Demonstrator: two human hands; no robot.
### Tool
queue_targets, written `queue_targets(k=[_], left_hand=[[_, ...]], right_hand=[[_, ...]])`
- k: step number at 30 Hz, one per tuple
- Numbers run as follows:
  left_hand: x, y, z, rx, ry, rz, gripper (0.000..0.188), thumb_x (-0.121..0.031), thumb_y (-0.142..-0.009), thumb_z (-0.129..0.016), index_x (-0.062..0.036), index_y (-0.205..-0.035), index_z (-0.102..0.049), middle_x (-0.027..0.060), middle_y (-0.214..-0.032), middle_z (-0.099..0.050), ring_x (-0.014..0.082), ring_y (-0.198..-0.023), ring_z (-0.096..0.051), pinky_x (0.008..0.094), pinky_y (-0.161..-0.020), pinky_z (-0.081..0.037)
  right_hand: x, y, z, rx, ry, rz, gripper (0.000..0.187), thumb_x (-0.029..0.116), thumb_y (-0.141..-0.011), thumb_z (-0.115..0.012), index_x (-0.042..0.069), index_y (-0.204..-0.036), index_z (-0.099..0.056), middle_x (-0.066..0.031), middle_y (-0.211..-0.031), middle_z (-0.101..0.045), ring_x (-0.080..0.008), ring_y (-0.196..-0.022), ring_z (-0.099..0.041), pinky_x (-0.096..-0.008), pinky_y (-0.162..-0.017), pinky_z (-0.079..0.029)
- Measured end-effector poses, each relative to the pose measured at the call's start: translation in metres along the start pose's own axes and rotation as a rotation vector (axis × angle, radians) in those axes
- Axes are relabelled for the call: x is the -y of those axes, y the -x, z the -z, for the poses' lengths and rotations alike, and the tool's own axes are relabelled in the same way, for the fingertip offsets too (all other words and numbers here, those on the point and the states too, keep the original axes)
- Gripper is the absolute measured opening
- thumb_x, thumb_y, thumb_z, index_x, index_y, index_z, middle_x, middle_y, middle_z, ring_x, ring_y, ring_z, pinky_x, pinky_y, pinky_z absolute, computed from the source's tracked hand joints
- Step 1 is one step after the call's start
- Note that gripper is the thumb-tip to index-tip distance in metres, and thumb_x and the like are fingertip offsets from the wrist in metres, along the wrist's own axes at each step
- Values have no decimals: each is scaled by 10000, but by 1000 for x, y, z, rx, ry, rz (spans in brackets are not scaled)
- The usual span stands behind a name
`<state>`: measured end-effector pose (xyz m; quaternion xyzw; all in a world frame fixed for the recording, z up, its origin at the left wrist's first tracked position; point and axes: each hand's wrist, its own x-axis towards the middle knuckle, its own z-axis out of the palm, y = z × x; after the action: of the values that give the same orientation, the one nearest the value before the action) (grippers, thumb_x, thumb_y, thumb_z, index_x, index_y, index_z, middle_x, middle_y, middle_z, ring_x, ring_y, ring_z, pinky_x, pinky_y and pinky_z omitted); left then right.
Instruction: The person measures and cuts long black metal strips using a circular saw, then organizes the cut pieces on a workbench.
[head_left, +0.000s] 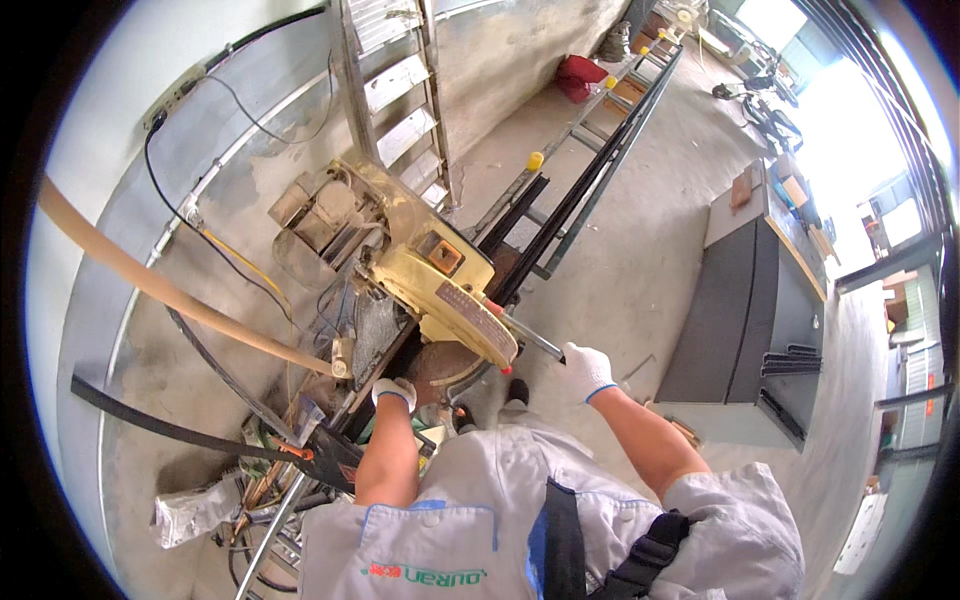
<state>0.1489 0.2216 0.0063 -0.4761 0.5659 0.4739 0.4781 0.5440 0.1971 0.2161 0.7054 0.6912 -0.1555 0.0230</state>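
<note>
Clearly the risk sits at the left hand (pixel 394 392): gloved, it rests on the dark metal bar (pixel 560 215) just beside the blade guard of the yellow chop saw (pixel 440 285), and a slip or a kicked bar could carry the fingers into the blade. Whether that hand grips or only presses, I cannot tell. The right hand (pixel 585 370) is clenched around the saw's handle (pixel 530 340), the head raised. The bar runs from under the saw away along the floor (pixel 640 260), toward the far stand's end.
</note>
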Motion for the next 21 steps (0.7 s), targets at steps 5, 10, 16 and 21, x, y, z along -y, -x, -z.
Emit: queue_targets(k=[5,10,16,21], left_hand=[[1,19,-2,-17,-21,-29,198,-257,-993,-506,-131,-1076,-635,15,-946,-687,178,-767,-676,322,-591,-556],[3,31,-7,-12,-16,-46,234,-221,-1005,-478,-132,-1124,-658,38,-1039,-705,192,-805,-691,328,-616,-580],[10,10,-8,24,-13,-54,241,-187,-1014,-440,-99,-1093,-649,40,-1057,-708,174,-805,-687,293,-604,-564],[-9,-29,8,148,-165,-156,238,-287,-972,-500,-170,-787,-592,0,-709,-653,176,-564,-618,337,-521,-516]], right_hand=[[-6,-5,-24,4,-12,-22,369,429,-907,-619,65,-857,-645,-193,-746,-697,-397,-720,-694,-516,-657,-543],[-14,-14,-53,-6,-46,-26,349,420,-904,-616,74,-870,-647,-190,-754,-699,-398,-725,-695,-521,-661,-542],[-8,-3,1,51,-12,20,361,421,-896,-629,61,-894,-654,-194,-800,-709,-389,-769,-703,-511,-698,-550],[62,21,150,-265,105,288,293,371,-892,-656,78,-871,-658,-148,-775,-670,-336,-726,-695,-461,-626,-546]])
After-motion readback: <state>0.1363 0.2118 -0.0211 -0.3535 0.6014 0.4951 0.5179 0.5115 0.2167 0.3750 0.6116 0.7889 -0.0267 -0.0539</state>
